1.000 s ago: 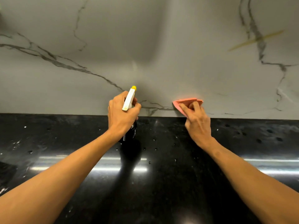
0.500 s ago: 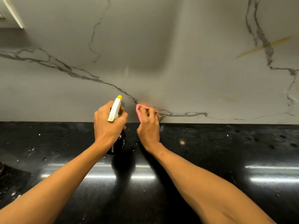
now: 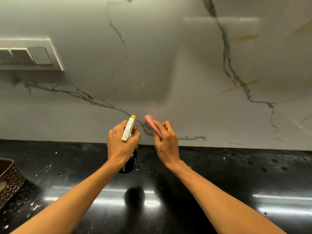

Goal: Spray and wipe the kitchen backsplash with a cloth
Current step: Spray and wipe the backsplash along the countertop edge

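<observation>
A grey marble backsplash [image 3: 168, 65] with dark veins and yellowish streaks fills the upper view. My left hand [image 3: 120, 144] grips a spray bottle [image 3: 129, 129] with a white trigger head, a yellow nozzle tip and a dark body, held above the counter with the nozzle toward the wall. My right hand [image 3: 166, 142] holds a folded pink cloth [image 3: 152, 124] low on the backsplash, just right of the nozzle. The cloth and right hand look motion-blurred.
A glossy black countertop [image 3: 219, 183] with white specks runs below the wall. A switch plate [image 3: 28, 55] sits on the wall at upper left. A brown woven basket [image 3: 9, 181] stands at the left edge of the counter.
My right hand swept the pink cloth leftward along the bottom of the backsplash to beside the spray bottle. The view has tilted and shifted, bringing the switch plate and basket into sight.
</observation>
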